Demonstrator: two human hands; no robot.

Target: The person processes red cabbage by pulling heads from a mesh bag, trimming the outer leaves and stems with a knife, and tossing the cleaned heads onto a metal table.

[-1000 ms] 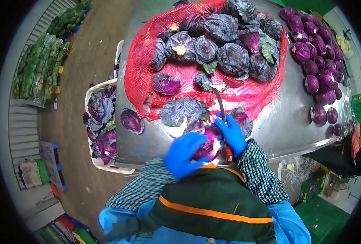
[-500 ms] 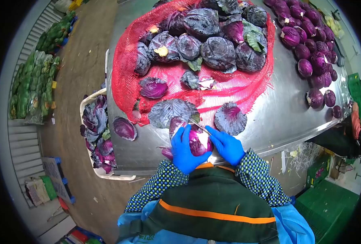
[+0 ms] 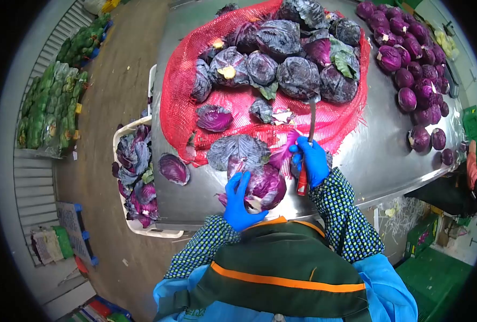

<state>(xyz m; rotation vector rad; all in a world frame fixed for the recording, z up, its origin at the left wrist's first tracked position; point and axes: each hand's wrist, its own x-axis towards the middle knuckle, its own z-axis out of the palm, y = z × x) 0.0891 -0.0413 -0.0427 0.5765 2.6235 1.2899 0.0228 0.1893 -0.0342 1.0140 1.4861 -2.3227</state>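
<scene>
A partly peeled red cabbage (image 3: 265, 185) rests at the table's near edge. My left hand (image 3: 240, 206) is closed around its left side, thumb below and fingers over the top. In my right hand (image 3: 315, 162) is a knife (image 3: 302, 182) with a red handle, its blade pointing away from me toward the cabbage pile. A loose purple leaf (image 3: 282, 154) stands between the cabbage and my right fingers, which seem to pinch its edge. Just beyond the cabbage lies a broad dark outer leaf (image 3: 237, 152). Another leaf is mostly hidden behind my right hand.
Untrimmed dark cabbages (image 3: 298, 78) sit on a red mesh bag (image 3: 179, 91) at the back. Peeled purple cabbages (image 3: 424, 91) cover the table's right side. A white crate (image 3: 136, 228) of leaves stands left of the steel table (image 3: 356, 177). Beyond the right edge, a person's sleeve (image 3: 472, 166) shows.
My right hand has moved right and away from the cabbage, swinging the knife blade outward. A purple leaf has come away toward it. My left hand stays on the cabbage, which has turned. The view shifted slightly.
</scene>
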